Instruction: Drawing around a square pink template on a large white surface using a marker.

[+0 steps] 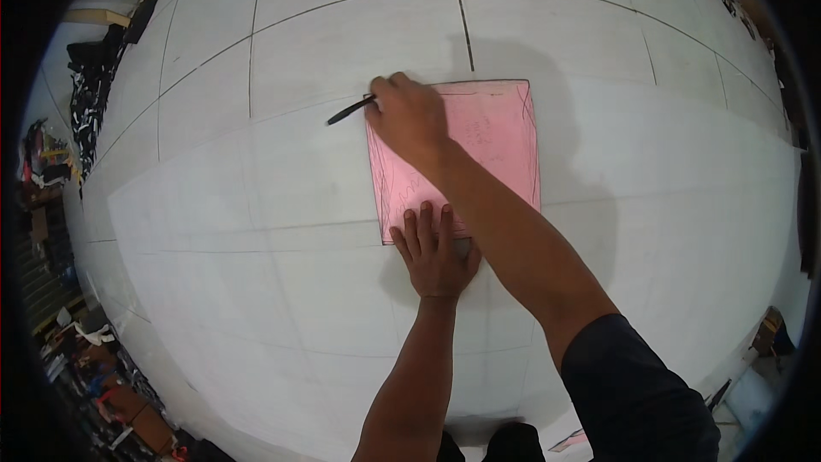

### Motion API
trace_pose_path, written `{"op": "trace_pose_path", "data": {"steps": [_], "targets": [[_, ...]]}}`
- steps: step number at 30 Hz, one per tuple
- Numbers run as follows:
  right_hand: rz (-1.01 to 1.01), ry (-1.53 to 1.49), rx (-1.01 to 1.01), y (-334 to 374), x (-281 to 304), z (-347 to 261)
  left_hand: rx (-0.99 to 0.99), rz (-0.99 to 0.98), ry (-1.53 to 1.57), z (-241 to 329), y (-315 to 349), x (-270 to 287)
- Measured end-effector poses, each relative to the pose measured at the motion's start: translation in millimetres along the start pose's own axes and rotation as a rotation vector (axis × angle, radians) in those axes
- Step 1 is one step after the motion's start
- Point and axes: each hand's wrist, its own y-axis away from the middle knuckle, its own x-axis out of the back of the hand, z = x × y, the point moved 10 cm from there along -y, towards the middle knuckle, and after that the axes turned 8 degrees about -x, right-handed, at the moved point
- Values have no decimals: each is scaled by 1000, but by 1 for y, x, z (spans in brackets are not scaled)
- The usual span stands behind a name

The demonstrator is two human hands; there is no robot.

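A square pink sheet lies on a large white surface. Dark lines run along its edges, and faint markings show on its face. My left hand is open and flat on the sheet's near edge, with the fingers spread. Above it, my right arm reaches across the sheet to its far left corner. There my right hand is closed around a slim black pen, one end of which points out to the left past the sheet. My right hand hides that corner and the pen's other end.
Long dark lines cross the white surface, which spreads wide on all sides. Dark cloth and mixed clutter line the left rim. More items sit along the right rim. A pink piece shows at the near edge.
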Motion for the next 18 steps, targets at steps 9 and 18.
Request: {"op": "trace_pose_path", "data": {"steps": [9, 18], "targets": [[104, -254, -310, 20, 96, 127, -16, 8, -40, 1, -1, -1], [61, -181, -365, 36, 141, 185, -29, 8, -53, 2, 1, -2]]}}
